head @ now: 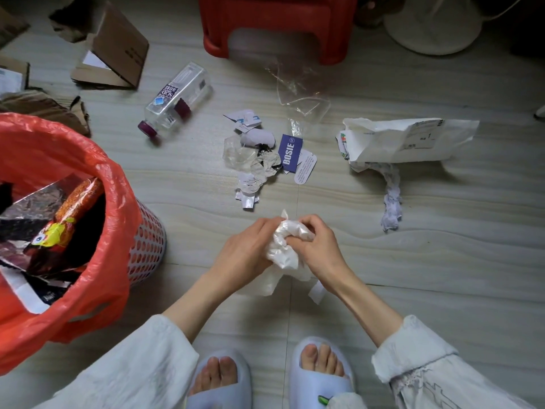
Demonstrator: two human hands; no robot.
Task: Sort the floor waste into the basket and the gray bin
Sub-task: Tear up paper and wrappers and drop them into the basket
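Note:
My left hand (244,249) and my right hand (317,246) both grip a crumpled white plastic wrapper (283,246) just above the floor in front of my feet. The perforated basket (146,240) lined with a red bag (97,208) stands at the left, holding snack wrappers. Ahead on the floor lie a heap of paper tags and crumpled scraps (259,160) with a blue BOSIE tag (290,153), two clear plastic bottles (177,101), a clear film (300,95) and a torn white mailer bag (407,140). The gray bin is out of view.
A red plastic stool (277,25) stands at the top centre. Cardboard boxes (115,51) lie at the top left. A white fan base (433,25) sits at the top right. A twisted paper strip (392,202) trails from the mailer. My slippered feet (271,376) are at the bottom.

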